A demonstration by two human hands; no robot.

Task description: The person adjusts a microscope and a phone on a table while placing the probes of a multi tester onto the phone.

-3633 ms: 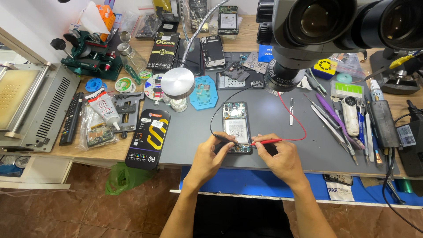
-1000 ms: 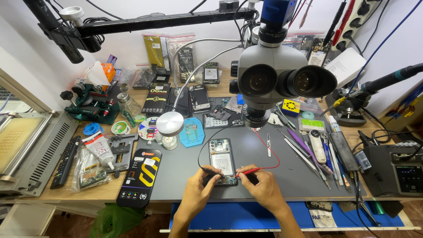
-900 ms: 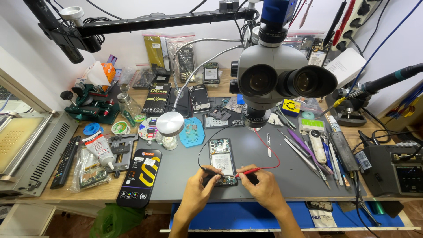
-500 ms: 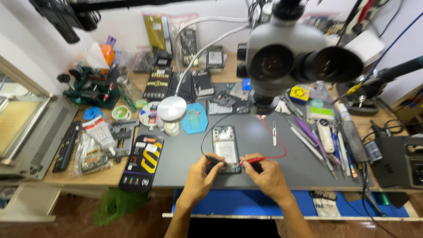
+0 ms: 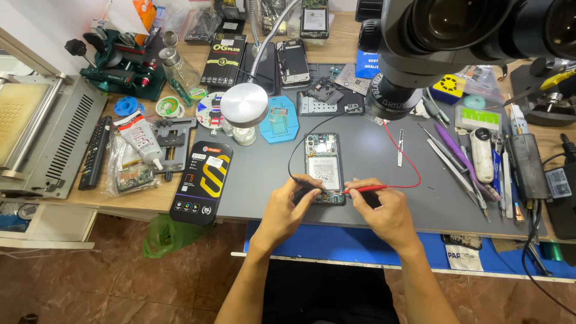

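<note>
An opened phone (image 5: 324, 165) with its back cover off lies on the grey mat (image 5: 264, 174), circuit board and battery showing. My left hand (image 5: 288, 207) grips a black test probe (image 5: 307, 182) and touches its tip to the phone's lower end. Opposite it, my right hand (image 5: 383, 209) pinches a red test probe (image 5: 365, 189) whose tip meets the same lower end. The black lead (image 5: 300, 141) and red lead (image 5: 405, 159) loop back toward the microscope.
A stereo microscope (image 5: 456, 36) hangs over the mat's far side. Tweezers and tools (image 5: 468, 162) lie at right, a black screen-protector box (image 5: 201, 183) at left. A round lamp head (image 5: 244, 105), a glue tube (image 5: 138, 138) and a grey machine (image 5: 42, 138) crowd the left.
The view has shifted lower and closer over the bench. Both hands stay at the phone's lower end with the probes held on it.
</note>
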